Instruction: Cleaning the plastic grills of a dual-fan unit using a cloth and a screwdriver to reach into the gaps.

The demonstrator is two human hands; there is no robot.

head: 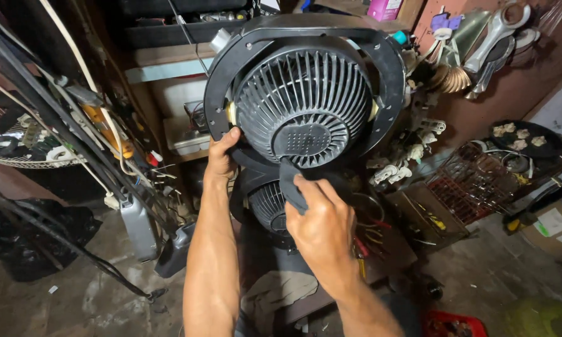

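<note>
I hold up a black fan motor housing (302,93) with a ribbed round rear cover inside a ring-shaped frame (215,93). My left hand (221,156) grips the lower left edge of that frame. My right hand (321,218) pinches a dark cloth (291,184) pressed against the bottom of the ribbed cover. Below and behind my hands sits a second ribbed fan housing (266,206), partly hidden by my arms.
A white wire fan guard (19,156) and cables hang at left. Grey plastic parts (137,228) stand on the concrete floor. A wire basket (474,181), a dark tray (530,140), wall-hung metal rods (490,37) and a red crate (455,324) are at right.
</note>
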